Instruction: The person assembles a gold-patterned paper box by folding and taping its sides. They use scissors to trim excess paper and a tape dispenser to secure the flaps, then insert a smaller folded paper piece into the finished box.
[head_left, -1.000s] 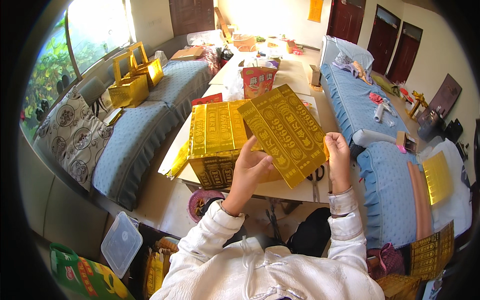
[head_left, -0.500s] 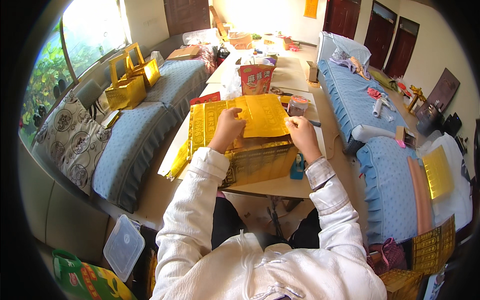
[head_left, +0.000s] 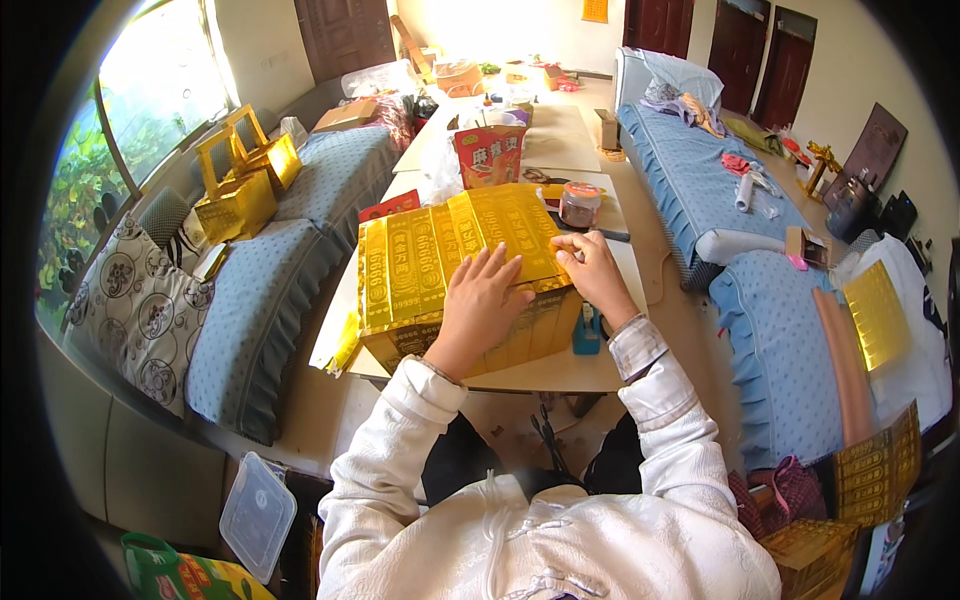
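Couch: blue-covered (head_left: 270, 310), along the room's left, well apart from the worktop (head_left: 612, 368).
Worktop: pale, near end toward the person.
Gold box (head_left: 430, 265): on worktop's near end, printed panels on top, both hands at it.
Red tub (head_left: 490, 157): upright, just behind box.
Left hand (head_left: 482, 302): palm down on box top, fingers spread, grip apart.
Right hand (head_left: 592, 264): at box's right top edge, thumb and forefinger near together; can't tell if grip clamps anything.
Jar (head_left: 580, 206): pinkish-lidded, beyond right hand.
Blue object (head_left: 586, 332): beside box's right end.
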